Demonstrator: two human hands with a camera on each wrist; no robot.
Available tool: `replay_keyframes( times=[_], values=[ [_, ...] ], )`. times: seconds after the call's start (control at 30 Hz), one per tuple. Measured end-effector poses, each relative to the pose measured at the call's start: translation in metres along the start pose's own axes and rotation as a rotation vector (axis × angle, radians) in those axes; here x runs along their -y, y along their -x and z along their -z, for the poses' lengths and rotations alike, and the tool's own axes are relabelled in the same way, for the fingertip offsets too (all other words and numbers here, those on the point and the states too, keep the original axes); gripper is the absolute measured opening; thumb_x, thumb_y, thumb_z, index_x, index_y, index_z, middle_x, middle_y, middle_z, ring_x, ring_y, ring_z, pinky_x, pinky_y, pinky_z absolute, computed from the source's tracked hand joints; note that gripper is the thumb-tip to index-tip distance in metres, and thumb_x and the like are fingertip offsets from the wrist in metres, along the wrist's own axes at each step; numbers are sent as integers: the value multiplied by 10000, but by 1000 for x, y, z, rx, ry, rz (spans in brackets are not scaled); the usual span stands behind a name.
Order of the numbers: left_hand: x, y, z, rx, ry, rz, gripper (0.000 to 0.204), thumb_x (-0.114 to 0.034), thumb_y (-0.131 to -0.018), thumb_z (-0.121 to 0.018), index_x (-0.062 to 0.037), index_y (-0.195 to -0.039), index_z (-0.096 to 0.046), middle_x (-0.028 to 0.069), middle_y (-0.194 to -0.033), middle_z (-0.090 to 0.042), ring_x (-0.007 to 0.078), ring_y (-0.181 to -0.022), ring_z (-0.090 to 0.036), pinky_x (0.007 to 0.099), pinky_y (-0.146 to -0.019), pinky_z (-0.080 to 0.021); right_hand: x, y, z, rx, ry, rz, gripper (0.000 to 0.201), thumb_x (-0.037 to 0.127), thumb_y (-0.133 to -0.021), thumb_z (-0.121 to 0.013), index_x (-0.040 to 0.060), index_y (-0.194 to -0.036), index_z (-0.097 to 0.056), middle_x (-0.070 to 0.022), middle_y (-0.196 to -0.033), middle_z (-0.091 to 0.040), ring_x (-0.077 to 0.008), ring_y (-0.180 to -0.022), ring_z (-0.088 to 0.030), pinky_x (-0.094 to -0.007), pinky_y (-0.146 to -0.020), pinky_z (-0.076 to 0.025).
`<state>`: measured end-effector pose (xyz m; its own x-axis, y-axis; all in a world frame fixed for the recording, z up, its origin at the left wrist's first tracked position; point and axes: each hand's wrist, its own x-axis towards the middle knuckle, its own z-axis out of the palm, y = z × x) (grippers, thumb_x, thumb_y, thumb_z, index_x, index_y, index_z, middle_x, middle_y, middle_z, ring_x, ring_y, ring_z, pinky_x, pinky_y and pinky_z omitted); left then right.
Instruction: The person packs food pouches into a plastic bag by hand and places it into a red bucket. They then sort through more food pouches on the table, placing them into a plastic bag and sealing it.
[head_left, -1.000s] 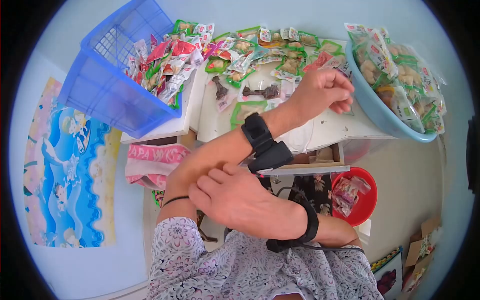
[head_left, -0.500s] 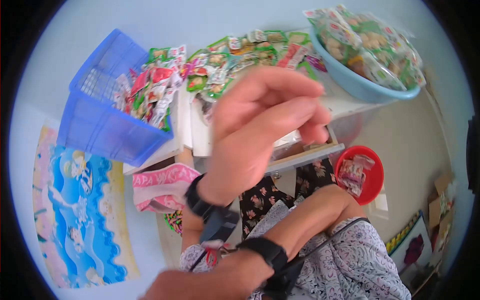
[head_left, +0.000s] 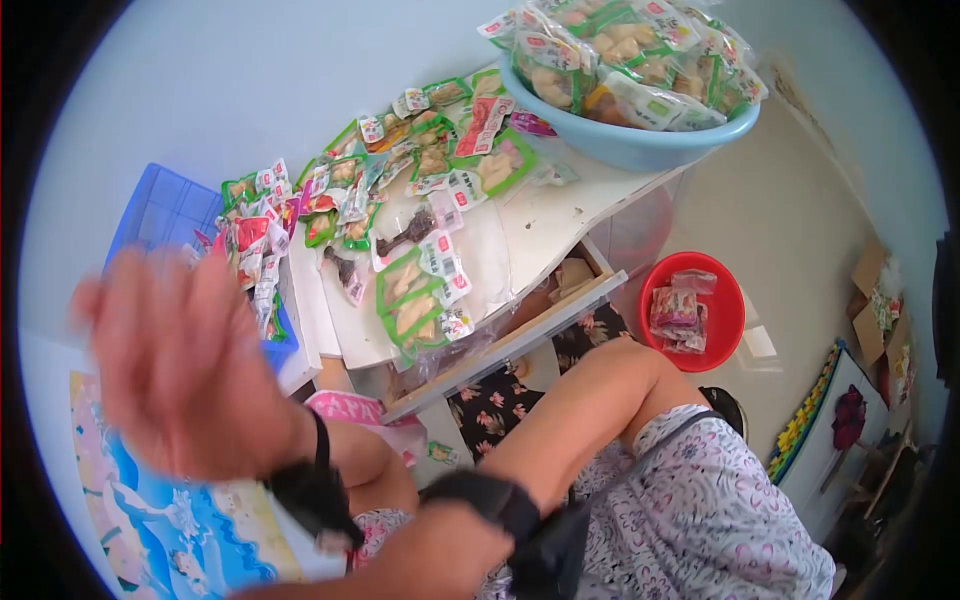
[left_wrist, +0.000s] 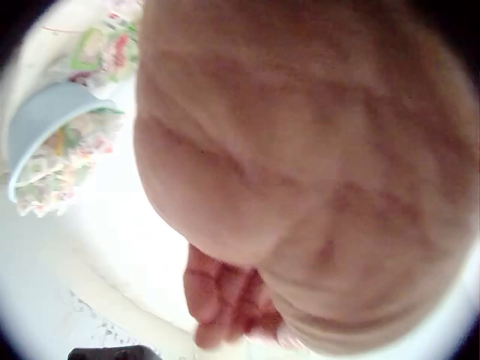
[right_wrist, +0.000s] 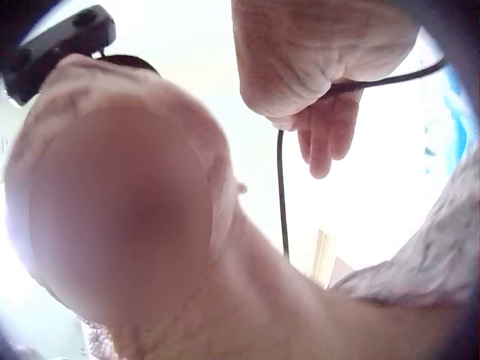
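Note:
My left hand (head_left: 190, 370) is raised at the left in the head view, blurred, its fingers loosely bent and holding nothing. In the left wrist view the palm of my left hand (left_wrist: 300, 165) fills much of the picture, with bent fingers below. My right wrist (head_left: 430, 545) crosses the bottom of the head view; the fingers there are outside it. The right wrist view shows my right hand (right_wrist: 322, 67) with its fingers curled round a black cable (right_wrist: 405, 76), beside the person's head.
Sealed food packets (head_left: 420, 290) lie on the white table (head_left: 550, 215). A blue basket (head_left: 160, 210) of packets stands left, and a light-blue basin (head_left: 640, 145) of packets at the back right. An open drawer (head_left: 510, 340) juts out near a red bucket (head_left: 725, 310).
My left hand has swung from over the table to the left, away from the packets. My right hand has left the left forearm and moved down out of the head view. The view has turned.

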<state>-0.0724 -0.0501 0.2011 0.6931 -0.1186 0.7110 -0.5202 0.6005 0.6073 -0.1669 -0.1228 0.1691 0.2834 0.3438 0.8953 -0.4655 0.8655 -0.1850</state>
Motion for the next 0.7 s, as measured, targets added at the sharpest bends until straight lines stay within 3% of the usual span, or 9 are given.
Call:
replay_keyframes(
  times=[0.13, 0.2, 0.27, 0.3, 0.33, 0.47, 0.5, 0.6, 0.7],
  values=[
    [76, -15, 71, -315, -488, 77, 233, -43, -988, -626, 61, -1197, -626, 70, -946, -695, 128, -730, -632, 271, -752, -510, 75, 39, 75, -233, 133, -480, 113, 86, -1022, -638, -6, -1088, -635, -81, -946, -685, -149, -951, -701, -362, -811, -554],
    [114, -8, 126, -345, -704, 192, 206, -71, -987, -654, 32, -1164, -670, 85, -939, -726, 129, -768, -671, 252, -739, -528, 73, 83, 108, -154, 621, -297, 148, 96, -1019, -658, -6, -1125, -664, -106, -976, -698, -181, -955, -711, -384, -814, -575],
    [144, 11, 161, -321, -831, 281, 168, -68, -991, -651, 12, -1132, -696, 80, -916, -733, 125, -780, -692, 249, -714, -540, 91, 120, 112, -171, 896, -447, 168, 102, -1008, -680, 4, -1144, -691, -123, -1000, -715, -194, -965, -711, -385, -833, -577],
    [155, 22, 167, -309, -877, 328, 156, -58, -996, -639, 7, -1124, -701, 75, -913, -735, 121, -778, -696, 253, -701, -542, 99, 134, 120, -202, 1113, -335, 164, 104, -1003, -686, 6, -1134, -700, -123, -1019, -722, -192, -969, -708, -379, -842, -573],
    [161, 33, 166, -284, -851, 388, 164, -58, -996, -636, 12, -1133, -695, 80, -932, -739, 121, -792, -700, 257, -706, -548, 108, 144, 124, -233, 1324, -216, 160, 105, -998, -691, 7, -1123, -709, -123, -1039, -730, -189, -973, -704, -372, -852, -569],
    [173, 66, 143, -258, -908, 416, 188, -67, -1002, -634, 19, -1162, -681, 95, -976, -744, 129, -809, -705, 266, -733, -564, 180, 162, 168, -807, 1681, -261, 132, 65, -1000, -638, 2, -1075, -726, -131, -1068, -747, -193, -866, -717, -333, -745, -574],
    [176, 68, 134, -291, -838, 411, 196, -70, -1003, -635, 18, -1172, -678, 98, -982, -744, 130, -813, -705, 269, -740, -567, 195, 165, 184, -832, 2031, -298, 104, 99, -974, -667, 32, -1051, -688, -151, -1015, -713, -311, -845, -705, -403, -726, -559],
    [161, 86, 141, -430, -777, 381, 218, -109, -1015, -641, 7, -1197, -672, 106, -986, -746, 140, -814, -705, 286, -752, -573, 224, 171, 233, -565, 2515, -182, 151, 106, -958, -665, 53, -1097, -644, -182, -1006, -680, -397, -913, -670, -464, -759, -549],
    [184, 73, 151, -689, -157, 450, 253, -140, -1029, -630, 25, -1218, -659, 95, -961, -715, 177, -828, -681, 306, -758, -551, 236, 168, 256, -491, 2563, -335, 197, 145, -963, -662, 55, -1134, -621, -181, -1037, -679, -412, -975, -661, -494, -795, -537]
  ],
)
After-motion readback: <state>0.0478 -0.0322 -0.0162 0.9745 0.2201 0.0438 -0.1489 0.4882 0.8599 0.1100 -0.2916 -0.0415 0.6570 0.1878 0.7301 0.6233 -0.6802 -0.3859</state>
